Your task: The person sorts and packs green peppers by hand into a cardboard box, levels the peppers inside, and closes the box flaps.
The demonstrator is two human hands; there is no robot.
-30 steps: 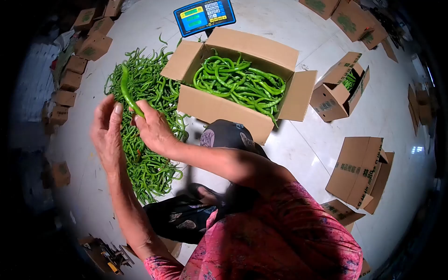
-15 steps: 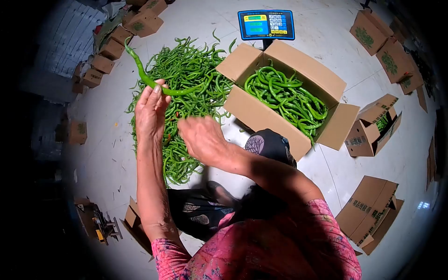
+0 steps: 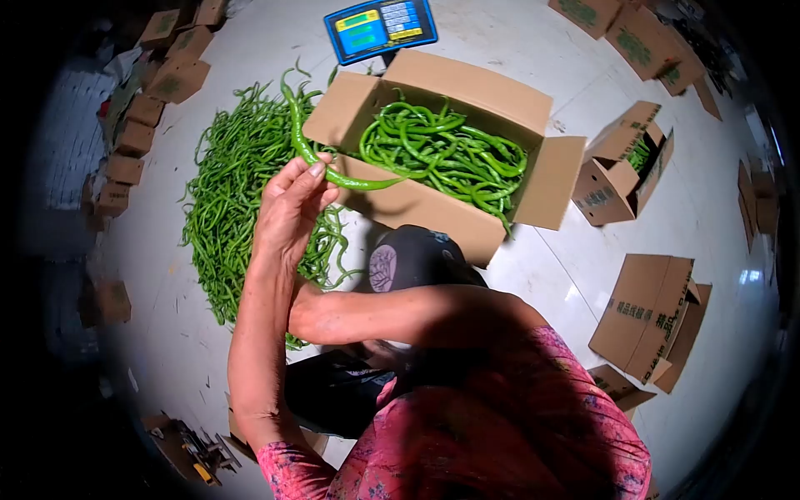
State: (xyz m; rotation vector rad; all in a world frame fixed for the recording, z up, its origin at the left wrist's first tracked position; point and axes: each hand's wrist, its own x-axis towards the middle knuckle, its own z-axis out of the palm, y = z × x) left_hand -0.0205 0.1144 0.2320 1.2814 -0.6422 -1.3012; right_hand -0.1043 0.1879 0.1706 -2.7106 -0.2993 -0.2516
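My left hand (image 3: 292, 196) pinches a long, curved green chili pepper (image 3: 298, 125) between thumb and fingers, raised above the floor. The pepper's lower end points toward the open cardboard box (image 3: 433, 204), which holds many green chili peppers (image 3: 454, 150). A large heap of green chili peppers (image 3: 221, 208) lies on the floor to the left, beneath and behind my left forearm. My right hand (image 3: 307, 315) reaches across, low under the left forearm; only its wrist end shows and the fingers are hidden.
A blue scale display (image 3: 382, 32) stands behind the box. On the right are a carton with green contents (image 3: 617, 171) and a folded-flap carton (image 3: 642, 312). More cartons (image 3: 179, 79) line the left side. My knee (image 3: 408, 258) is close to the box.
The left hand has carried the pepper rightward toward the box in view. My right hand has gone down and left, behind the left forearm. The camera view has shifted.
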